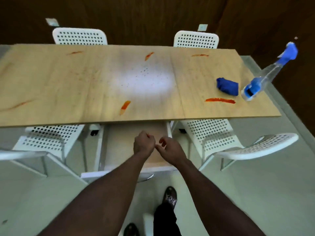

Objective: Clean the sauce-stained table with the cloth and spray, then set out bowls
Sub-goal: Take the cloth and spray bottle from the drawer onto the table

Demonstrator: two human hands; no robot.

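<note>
Two empty hands, our left hand fisted, right hand loose; cloth and spray sit ahead-right, handy for wiping.

Four white perforated chairs: far-left chair, far-right chair, near-left chair, near-right chair turned askew. Dark wood wall behind; left plate, right plate on it. Pale floor.
</note>
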